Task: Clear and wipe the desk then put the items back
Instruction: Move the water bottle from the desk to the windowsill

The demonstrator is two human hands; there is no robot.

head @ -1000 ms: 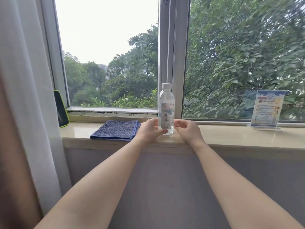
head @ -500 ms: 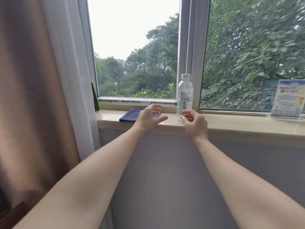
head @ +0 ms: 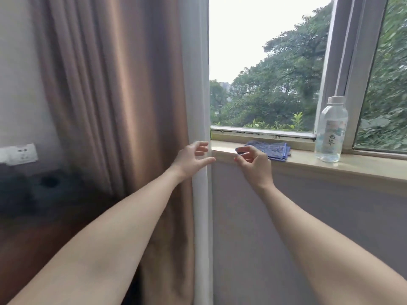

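Both hands are empty: the left hand [head: 193,159] has its fingers loosely spread before the white sheer curtain [head: 198,84], and the right hand [head: 256,165] is slackly curled. Just beyond the right fingertips a folded blue terry cloth [head: 273,148] lies on the beige stone sill [head: 370,165], probably kept handy for wiping. Farther right stands the clear plastic water bottle [head: 331,133].

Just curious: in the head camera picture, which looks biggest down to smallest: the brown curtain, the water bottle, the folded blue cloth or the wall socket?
1. brown curtain, by far
2. water bottle
3. blue cloth and wall socket: about alike, so unranked
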